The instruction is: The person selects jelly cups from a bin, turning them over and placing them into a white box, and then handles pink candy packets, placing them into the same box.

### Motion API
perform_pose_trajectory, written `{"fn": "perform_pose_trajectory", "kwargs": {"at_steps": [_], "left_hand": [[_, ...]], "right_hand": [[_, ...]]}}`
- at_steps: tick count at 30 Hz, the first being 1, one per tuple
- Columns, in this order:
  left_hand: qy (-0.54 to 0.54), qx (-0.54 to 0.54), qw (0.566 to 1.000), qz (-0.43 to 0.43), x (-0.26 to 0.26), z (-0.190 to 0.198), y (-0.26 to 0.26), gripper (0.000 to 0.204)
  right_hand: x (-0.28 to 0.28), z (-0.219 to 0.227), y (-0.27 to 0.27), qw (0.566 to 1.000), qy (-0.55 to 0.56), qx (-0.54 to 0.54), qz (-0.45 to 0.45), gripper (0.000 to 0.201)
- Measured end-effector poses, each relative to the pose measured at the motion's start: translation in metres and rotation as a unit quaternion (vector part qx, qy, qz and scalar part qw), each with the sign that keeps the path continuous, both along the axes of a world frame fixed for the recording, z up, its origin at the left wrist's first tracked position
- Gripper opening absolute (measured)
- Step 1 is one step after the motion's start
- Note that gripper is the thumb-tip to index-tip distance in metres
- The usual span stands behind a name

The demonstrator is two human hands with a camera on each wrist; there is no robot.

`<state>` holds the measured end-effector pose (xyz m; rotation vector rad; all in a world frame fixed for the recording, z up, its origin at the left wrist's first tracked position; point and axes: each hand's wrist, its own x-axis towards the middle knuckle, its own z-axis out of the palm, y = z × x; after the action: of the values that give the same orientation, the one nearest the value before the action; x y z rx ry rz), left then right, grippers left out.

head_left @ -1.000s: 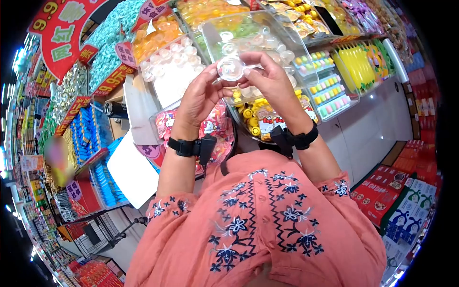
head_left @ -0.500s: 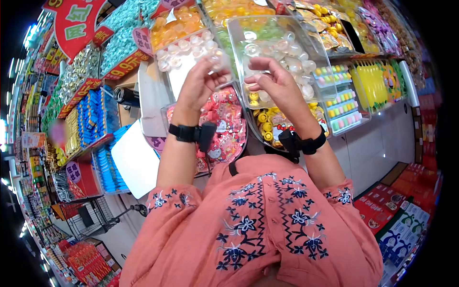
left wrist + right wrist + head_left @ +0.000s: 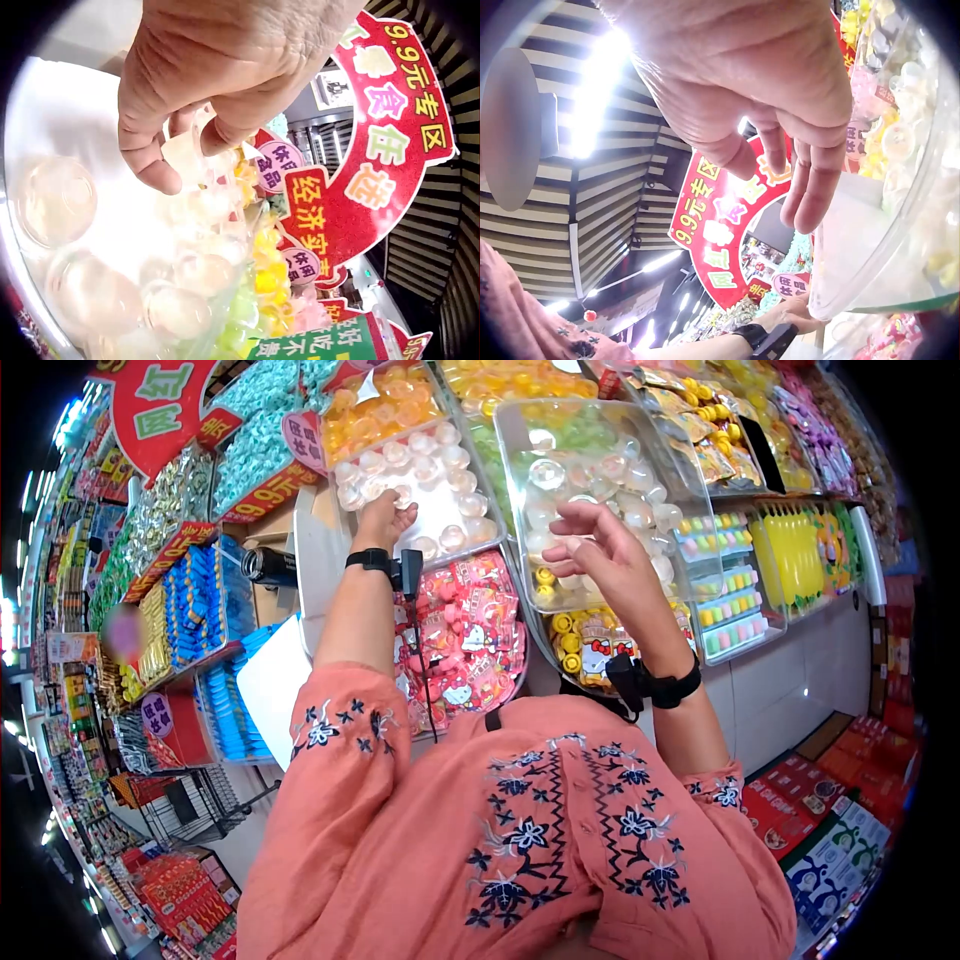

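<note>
My left hand (image 3: 380,525) reaches into the left tray (image 3: 432,512), whose white bottom shows between rows of clear, domed jelly cups. In the left wrist view, thumb and fingers pinch one pale jelly cup (image 3: 184,156); other cups (image 3: 90,289) lie beside it. My right hand (image 3: 605,550) hovers over the near part of a clear plastic bin (image 3: 515,560), holding nothing, its fingers loosely bent. More jelly cups (image 3: 640,510) are piled in that bin. The right wrist view has the right hand's fingers (image 3: 814,180) hanging beside the bin wall.
Pink wrapped sweets (image 3: 470,650) fill a bin in front of the body. Orange jelly cups (image 3: 385,405) lie behind the left tray, and pastel sweets (image 3: 730,585) stand at right. A black cylinder (image 3: 268,567) and a white panel (image 3: 265,690) are on the left.
A second ago both hands held a clear round cup together. They parted, the cup left them, and the left hand moved left into the tray and pinched a jelly cup. The right hand stayed over its bin.
</note>
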<state>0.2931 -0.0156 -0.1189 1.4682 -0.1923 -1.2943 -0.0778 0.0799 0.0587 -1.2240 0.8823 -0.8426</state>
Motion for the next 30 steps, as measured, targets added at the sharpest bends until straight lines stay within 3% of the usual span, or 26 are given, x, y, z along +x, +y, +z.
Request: {"fn": "perform_pose_trajectory", "kwargs": {"at_steps": [1,8,15,30], "left_hand": [[0.023,-0.004,0.999,-0.027,0.005,-0.005,-0.003,0.033],[0.038,0.018,0.997,0.060,-0.012,-0.010,-0.016,0.031],[0.058,-0.032,0.991,0.114,-0.013,-0.022,-0.023,0.032],[0.069,-0.079,0.982,0.159,-0.023,-0.033,-0.033,0.032]], "right_hand": [[-0.001,0.000,-0.001,1.000,0.004,0.003,0.000,0.040],[-0.001,0.000,-0.006,1.000,0.020,0.009,0.008,0.041],[0.000,-0.007,-0.010,0.999,0.013,0.025,0.021,0.043],[0.000,-0.021,-0.016,0.998,0.013,0.059,0.035,0.043]]}}
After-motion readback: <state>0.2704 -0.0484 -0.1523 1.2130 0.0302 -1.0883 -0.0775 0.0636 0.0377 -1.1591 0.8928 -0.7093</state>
